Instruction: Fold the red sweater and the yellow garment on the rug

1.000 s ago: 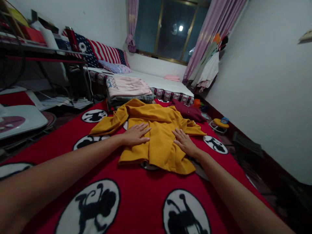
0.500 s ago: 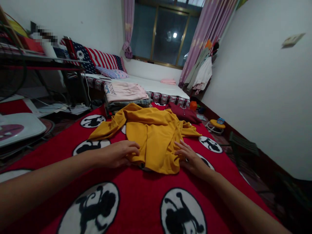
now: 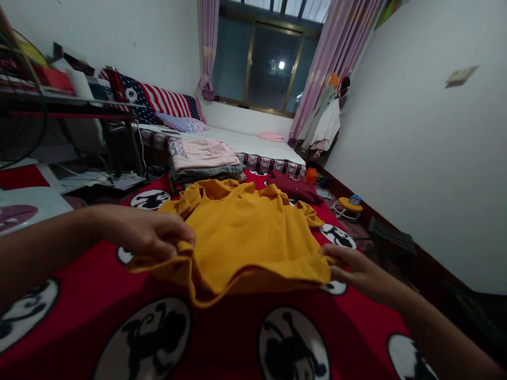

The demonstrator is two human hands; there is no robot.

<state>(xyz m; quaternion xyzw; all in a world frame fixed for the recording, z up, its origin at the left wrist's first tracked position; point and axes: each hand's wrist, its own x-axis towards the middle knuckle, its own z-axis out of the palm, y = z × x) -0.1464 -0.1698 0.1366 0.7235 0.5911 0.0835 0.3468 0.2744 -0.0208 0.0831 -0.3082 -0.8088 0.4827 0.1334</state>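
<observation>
Fingers of the left hand [image 3: 148, 237] pinch the near left edge of the yellow shirt [image 3: 245, 232], knuckles up, forearm reaching in from the left. Right hand [image 3: 354, 269] pinches the near right edge, thumb on top; its lower fingers are hidden, probably curled beneath the cloth. Both hands hold the near hem raised off the red blanket [image 3: 222, 327], so it sags between them, while the far part of the shirt lies on the blanket, collar toward the folded clothes [image 3: 204, 158].

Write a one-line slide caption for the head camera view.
Left hand and right hand lift the near hem of a mustard-yellow top off a red blanket.
</observation>
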